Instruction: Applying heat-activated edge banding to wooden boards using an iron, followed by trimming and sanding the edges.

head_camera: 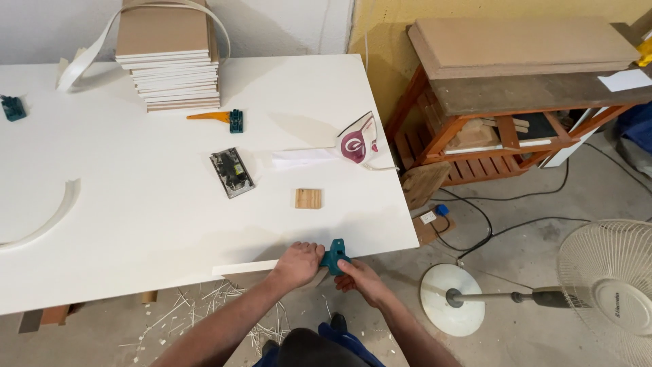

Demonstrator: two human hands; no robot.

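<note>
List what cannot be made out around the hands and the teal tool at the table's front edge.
Head view:
- Teal tool: its lower part is covered by the left hand and right hand.
- Panel edge beneath the hands: hidden.
- Both palms: face away from the camera.
- White table: cut off at the left.

- The table top looks like smooth white laminate with a matt sheen.
- The teal tool at its edge looks like hard plastic.
- The small square block is bare, pale wood.
- The stacked boards show matt brown faces and white edges.
- The rack is reddish varnished wood.
- The floor is rough grey concrete.
</note>
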